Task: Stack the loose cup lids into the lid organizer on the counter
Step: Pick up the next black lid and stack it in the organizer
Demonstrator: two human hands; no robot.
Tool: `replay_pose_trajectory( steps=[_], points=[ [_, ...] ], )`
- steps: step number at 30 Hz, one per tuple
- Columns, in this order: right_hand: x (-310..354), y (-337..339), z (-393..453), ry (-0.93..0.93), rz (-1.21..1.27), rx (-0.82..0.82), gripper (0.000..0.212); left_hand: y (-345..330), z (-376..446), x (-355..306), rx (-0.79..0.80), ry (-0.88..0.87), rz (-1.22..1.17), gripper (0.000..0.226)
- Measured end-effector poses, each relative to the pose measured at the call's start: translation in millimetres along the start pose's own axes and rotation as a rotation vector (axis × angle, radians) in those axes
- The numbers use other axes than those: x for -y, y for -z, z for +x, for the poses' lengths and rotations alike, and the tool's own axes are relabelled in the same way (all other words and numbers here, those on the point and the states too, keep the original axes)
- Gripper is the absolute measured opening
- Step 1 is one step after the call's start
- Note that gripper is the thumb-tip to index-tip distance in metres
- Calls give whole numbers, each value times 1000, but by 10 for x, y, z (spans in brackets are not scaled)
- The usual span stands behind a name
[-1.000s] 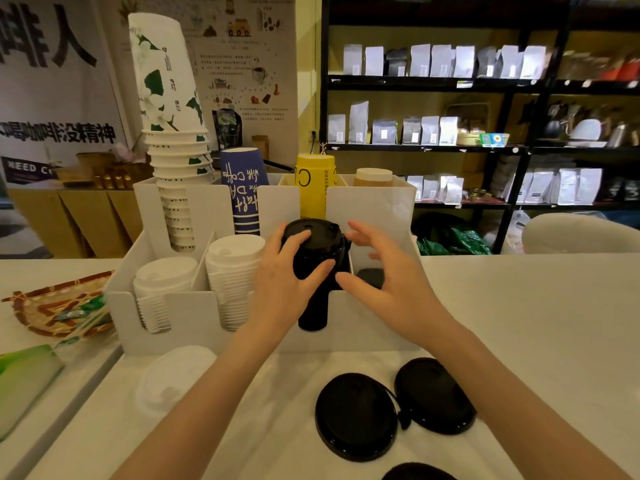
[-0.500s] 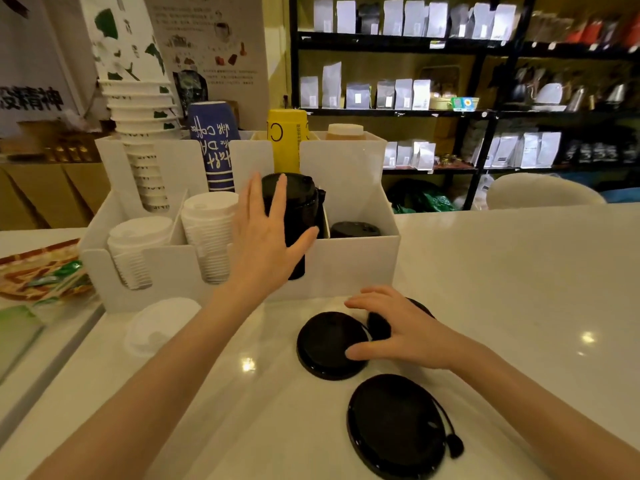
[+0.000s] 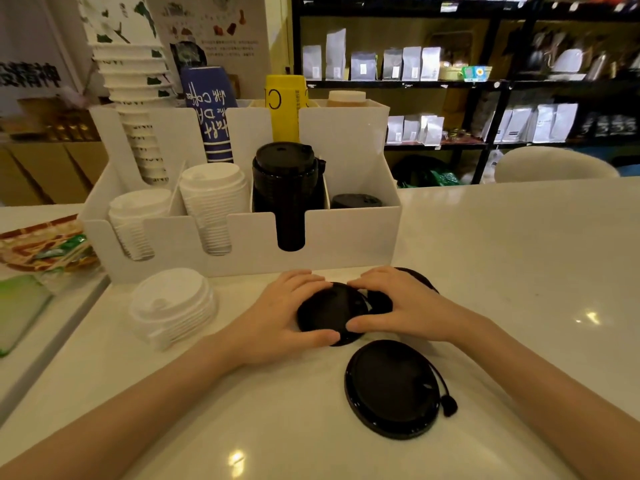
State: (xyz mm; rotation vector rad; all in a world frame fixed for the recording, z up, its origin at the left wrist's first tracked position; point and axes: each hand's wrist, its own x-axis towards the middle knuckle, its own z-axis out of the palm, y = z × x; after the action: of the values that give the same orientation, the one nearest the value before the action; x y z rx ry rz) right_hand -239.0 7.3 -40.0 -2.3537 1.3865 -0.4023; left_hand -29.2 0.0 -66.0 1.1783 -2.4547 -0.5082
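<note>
Slippage is the first risk I see: the black lid I am gathering is thin and glossy, and if my grip is uneven it could skate across the smooth worktop or flip over. My left hand cups its left edge, thumb along the near rim and fingers curled over the far rim. My right hand closes in from the other side, thumb pressed to the lid's near right edge, fingertips arched over the top. Both hands are clasped around this lid, which rests on the worktop just in front of the lid organizer.

A second black lid peeks out beyond my right hand; I judge the two may overlap, so lifting one could drag the other.

The third loose black lid lies near me, its tethered plug trailing to the right. That cord could snag.

The black lid stack in the organizer already rises above the front wall, so pushing another on carelessly might tip it. The compartment to its right holds only a low stack of black lids. A loose stack of white lids waits at the left, well clear of my hands.
</note>
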Motion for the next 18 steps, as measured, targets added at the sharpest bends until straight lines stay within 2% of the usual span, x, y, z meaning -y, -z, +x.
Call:
replay_pose_trajectory(
  steps=[7, 13, 18],
  points=[
    [-14, 5, -16, -5, -95, -22, 60, 2, 37, 5, -33, 13, -57, 73],
    [129, 180, 7, 32, 173, -114, 46, 333, 106, -74, -154, -17, -139, 71],
    [246, 451, 121, 53, 264, -204, 47, 735, 241, -194, -270, -65, -165, 73]
  ],
)
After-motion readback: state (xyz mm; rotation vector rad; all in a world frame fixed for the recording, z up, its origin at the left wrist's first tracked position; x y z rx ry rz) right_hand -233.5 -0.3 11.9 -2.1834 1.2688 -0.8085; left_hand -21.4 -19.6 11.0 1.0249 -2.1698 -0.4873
